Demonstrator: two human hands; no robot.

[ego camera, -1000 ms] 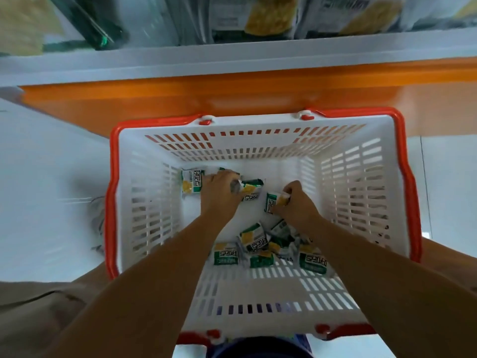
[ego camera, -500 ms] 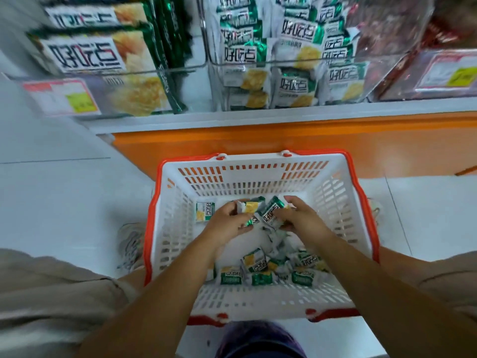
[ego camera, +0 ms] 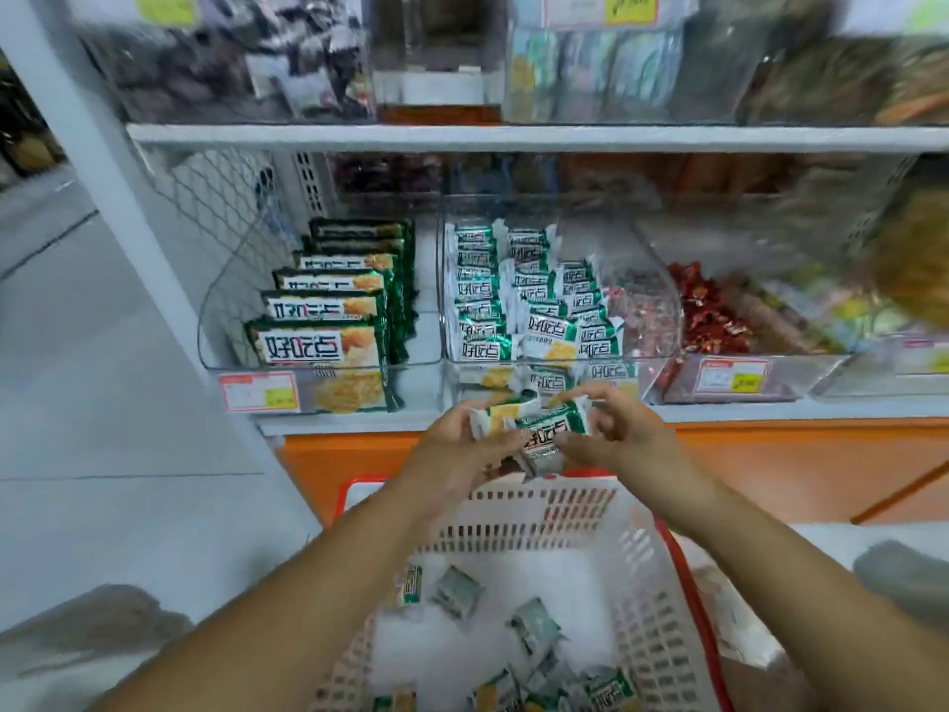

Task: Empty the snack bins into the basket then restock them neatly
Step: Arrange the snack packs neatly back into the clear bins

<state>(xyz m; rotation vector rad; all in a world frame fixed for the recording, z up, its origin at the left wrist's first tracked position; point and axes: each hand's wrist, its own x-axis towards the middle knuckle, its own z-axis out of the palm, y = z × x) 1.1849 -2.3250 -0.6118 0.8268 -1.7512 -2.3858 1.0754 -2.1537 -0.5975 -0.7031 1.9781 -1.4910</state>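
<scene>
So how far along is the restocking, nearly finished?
Roughly midway, I'd guess. Done: the middle clear bin already holds tidy rows of packets. In hand: the left hand and right hand together hold a bunch of packets above the basket, just in front of that bin. Left: several loose packets lie on the basket floor, waiting to be shelved.
</scene>
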